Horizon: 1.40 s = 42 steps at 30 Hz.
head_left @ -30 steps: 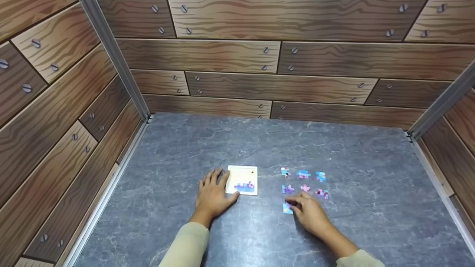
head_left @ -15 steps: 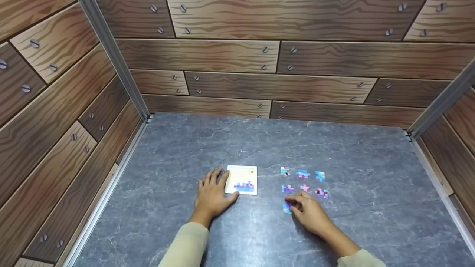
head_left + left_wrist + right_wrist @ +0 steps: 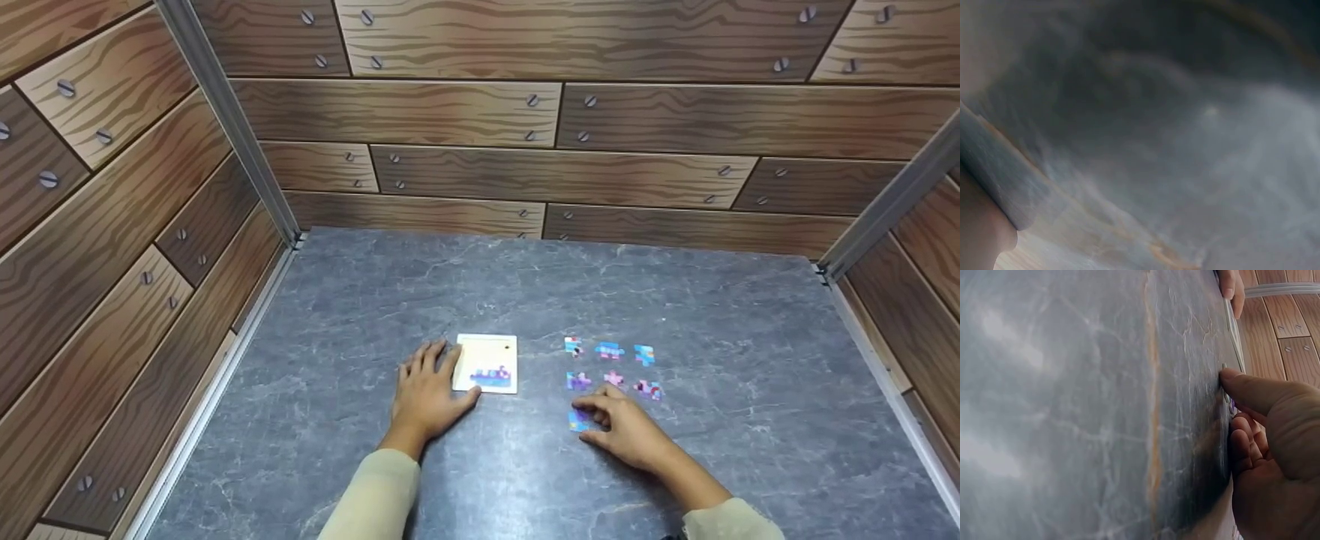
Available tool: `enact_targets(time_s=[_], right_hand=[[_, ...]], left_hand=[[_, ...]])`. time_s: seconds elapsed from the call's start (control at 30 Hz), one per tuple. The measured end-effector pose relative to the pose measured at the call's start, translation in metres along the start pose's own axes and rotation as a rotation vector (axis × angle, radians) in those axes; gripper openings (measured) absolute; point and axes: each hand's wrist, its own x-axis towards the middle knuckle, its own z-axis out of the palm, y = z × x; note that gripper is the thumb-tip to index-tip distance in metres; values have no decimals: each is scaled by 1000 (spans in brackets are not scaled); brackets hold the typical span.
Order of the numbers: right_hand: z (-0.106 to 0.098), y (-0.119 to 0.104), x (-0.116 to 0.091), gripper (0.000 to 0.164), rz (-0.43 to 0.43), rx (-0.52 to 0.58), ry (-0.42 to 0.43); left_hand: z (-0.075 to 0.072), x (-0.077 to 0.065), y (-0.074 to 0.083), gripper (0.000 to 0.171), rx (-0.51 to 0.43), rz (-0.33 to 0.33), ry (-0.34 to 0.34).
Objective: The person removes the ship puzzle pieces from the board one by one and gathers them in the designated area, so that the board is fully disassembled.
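Note:
My left hand (image 3: 427, 397) lies with spread fingers at the left side of a small cream puzzle tray (image 3: 481, 354). Its index finger and thumb touch the tray's edge. Blue and purple puzzle pieces (image 3: 491, 377) fill the tray's lower part. To the right, my right hand (image 3: 630, 431) holds a blue and purple puzzle piece (image 3: 577, 421) on the table between thumb and index finger. The right wrist view shows the right thumb (image 3: 1252, 389) at the piece's edge, the other fingers curled below. Only blurred table surface and some skin show in the left wrist view.
Two rows of loose puzzle pieces lie beyond the right hand, among them a blue one (image 3: 610, 350) and a pink one (image 3: 613, 378). The grey marbled table (image 3: 375, 300) is enclosed by wood-patterned walls (image 3: 465, 112) with metal corner posts (image 3: 225, 120).
My right thumb has moved away from the index finger, toward the near edge of the puzzle piece, uncovering more of it. The left hand and tray stay put; the view has shifted slightly.

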Motion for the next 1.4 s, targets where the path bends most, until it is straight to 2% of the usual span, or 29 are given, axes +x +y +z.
enact_targets(time_s=[0.33, 0.63, 0.9, 1.2, 1.4], right_hand=[[0, 0, 0, 41, -24, 3, 23], [-4, -14, 7, 57, 2, 31, 15], [3, -40, 32, 55, 53, 58, -21], [25, -71, 72, 57, -23, 129, 41], [45, -80, 93, 55, -70, 155, 47]], left_hand=[[-1, 0, 0, 91, -4, -4, -12], [0, 1, -1, 91, 0, 1, -10], [1, 1, -2, 91, 0, 7, -4], [-3, 2, -1, 91, 3, -1, -8], [0, 1, -1, 91, 18, 10, -5]])
